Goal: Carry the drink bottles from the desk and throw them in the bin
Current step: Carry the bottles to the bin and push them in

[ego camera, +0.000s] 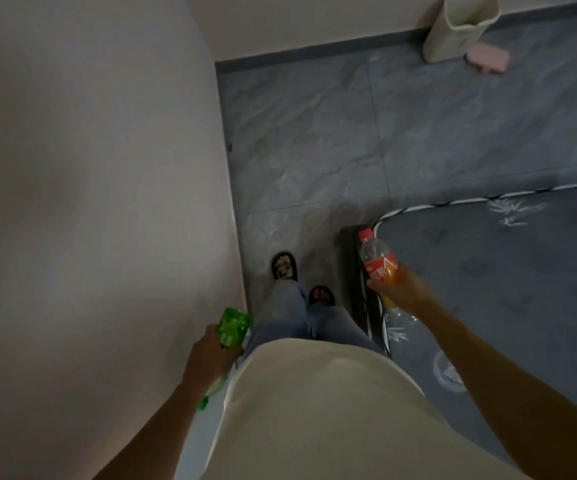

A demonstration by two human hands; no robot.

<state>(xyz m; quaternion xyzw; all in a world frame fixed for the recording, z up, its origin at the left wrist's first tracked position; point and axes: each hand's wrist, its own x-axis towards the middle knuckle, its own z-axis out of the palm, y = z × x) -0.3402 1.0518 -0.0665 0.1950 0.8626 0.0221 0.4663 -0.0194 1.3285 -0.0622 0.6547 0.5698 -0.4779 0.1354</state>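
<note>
wall [89, 168] left, mattress [505, 271] right, bin [460, 29] far ahead by pink object [488, 58].

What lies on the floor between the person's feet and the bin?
Head view: only bare grey floor tiles between the feet and bin; a pink object sits beside the bin.

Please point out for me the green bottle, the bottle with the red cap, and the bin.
green bottle [233, 327]: head view, on its ribbed body above the left hand.
bottle with the red cap [377, 263]: head view, on its red label.
bin [460, 29]: head view, on its pale front wall.
</note>
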